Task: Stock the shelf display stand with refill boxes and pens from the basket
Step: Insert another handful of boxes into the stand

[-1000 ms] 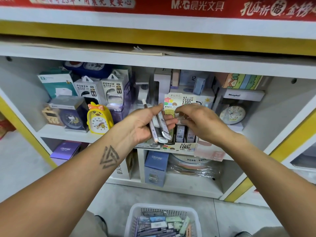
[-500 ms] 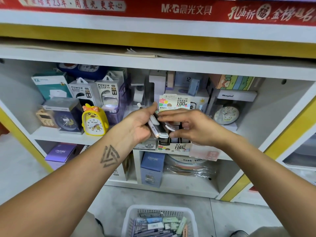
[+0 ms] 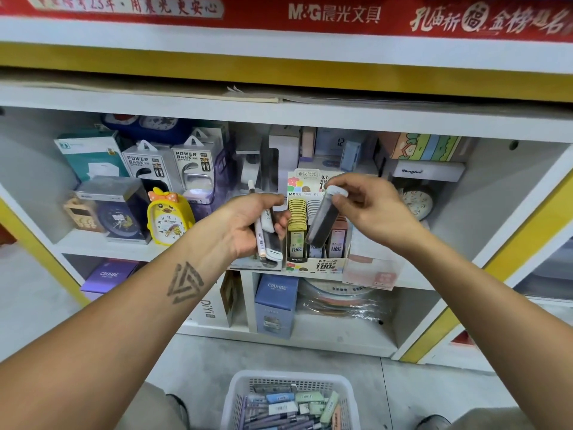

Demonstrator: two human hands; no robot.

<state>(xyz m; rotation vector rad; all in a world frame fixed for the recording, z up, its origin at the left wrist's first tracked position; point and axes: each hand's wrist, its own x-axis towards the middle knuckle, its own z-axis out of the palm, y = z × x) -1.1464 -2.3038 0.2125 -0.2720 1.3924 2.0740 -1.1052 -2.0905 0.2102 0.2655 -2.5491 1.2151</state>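
Your right hand [image 3: 369,209], right of frame centre, pinches the white top end of a dark refill box [image 3: 322,220] between thumb and curled fingers. The box hangs tilted, its lower end pointing down-left, just in front of the display stand [image 3: 316,240]; whether it touches the stand's rows cannot be told.

Your left hand [image 3: 248,225], just left of centre, has its fingers curled round a pen [image 3: 259,234] and at least one more refill box [image 3: 271,234] with a white and dark face. The pen's tip sticks up above the thumb and its other end shows below the palm.

The display stand sits at frame centre on the middle shelf [image 3: 108,243]. Its left row holds yellowish boxes packed front to back; the rows to the right hold paler ones, partly hidden behind the box you hold.

The white basket [image 3: 235,395] stands on the floor at bottom centre, with pens and boxes in blue, green, white and purple lying in it.

A yellow duck-shaped clock [image 3: 169,218] stands on the same shelf, left of your left hand. Power bank packs [image 3: 170,169] stand behind it, toward the upper left. A blue carton [image 3: 274,305] stands on the lower shelf beneath the stand.
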